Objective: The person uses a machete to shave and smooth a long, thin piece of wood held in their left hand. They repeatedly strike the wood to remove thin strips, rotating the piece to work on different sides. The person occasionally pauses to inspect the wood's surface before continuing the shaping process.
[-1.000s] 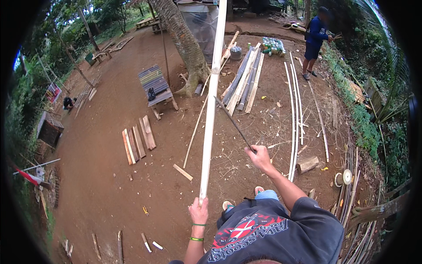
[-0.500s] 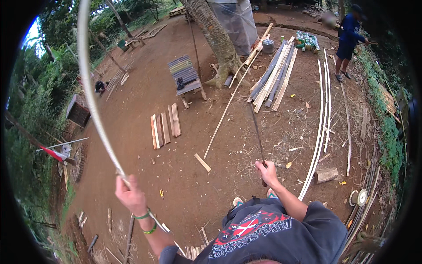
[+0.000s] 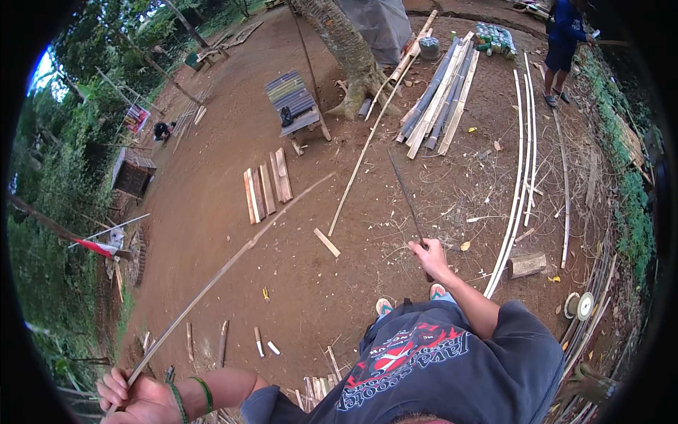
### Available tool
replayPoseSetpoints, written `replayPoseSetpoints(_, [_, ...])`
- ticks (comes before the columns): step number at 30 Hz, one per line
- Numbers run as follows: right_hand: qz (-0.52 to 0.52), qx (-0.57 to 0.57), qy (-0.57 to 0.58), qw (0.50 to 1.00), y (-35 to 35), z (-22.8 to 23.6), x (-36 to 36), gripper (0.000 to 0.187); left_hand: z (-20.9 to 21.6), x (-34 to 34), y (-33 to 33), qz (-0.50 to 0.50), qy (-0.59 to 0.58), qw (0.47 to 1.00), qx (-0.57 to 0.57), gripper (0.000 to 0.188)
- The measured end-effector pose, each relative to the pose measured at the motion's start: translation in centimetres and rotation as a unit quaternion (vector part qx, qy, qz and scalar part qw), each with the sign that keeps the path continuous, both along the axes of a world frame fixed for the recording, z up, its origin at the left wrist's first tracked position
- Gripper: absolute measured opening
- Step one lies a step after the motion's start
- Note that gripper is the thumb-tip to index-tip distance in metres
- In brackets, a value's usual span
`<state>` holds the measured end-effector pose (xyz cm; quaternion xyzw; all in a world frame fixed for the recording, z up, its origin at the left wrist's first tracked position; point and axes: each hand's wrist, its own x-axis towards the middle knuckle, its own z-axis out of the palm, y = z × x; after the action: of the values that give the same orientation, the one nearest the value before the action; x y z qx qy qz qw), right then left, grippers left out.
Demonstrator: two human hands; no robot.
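Note:
Low at the left edge, my left hand [image 3: 134,400] is closed around a long, thin bamboo strip [image 3: 212,287]. The strip slants up and away to the right over bare soil, its far end near the middle of the view. My right hand [image 3: 431,260], in front of my body, grips the handle of a machete [image 3: 407,196]. Its long dark blade points away and slightly left, apart from the strip.
Long pale strips [image 3: 519,177] lie at the right, beside a short log [image 3: 527,265] and a spool [image 3: 585,306]. Split bamboo [image 3: 441,99] is piled farther off. Short boards [image 3: 267,187] lie left of centre. Another person [image 3: 563,42] stands far right.
My left hand has moved down and left. The strip, raised high at the left before, has swung over to slant across the ground. My right hand keeps the machete in nearly the same place.

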<state>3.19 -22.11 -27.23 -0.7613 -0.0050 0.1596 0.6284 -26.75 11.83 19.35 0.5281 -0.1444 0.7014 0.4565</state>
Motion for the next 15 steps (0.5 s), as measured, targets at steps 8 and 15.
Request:
replayPoseSetpoints(8, [0.017,0.107,0.034,0.994,1.3,4.4,-1.7,0.034,-10.8,13.8,-2.8,0.063,0.074,0.991,-0.091,0.065])
replayPoseSetpoints(15, [0.03,0.265,0.036,0.963,6.2,9.2,-1.9,0.029,-21.7,22.5,-5.6,-0.094,0.191,0.947,-0.239,0.055])
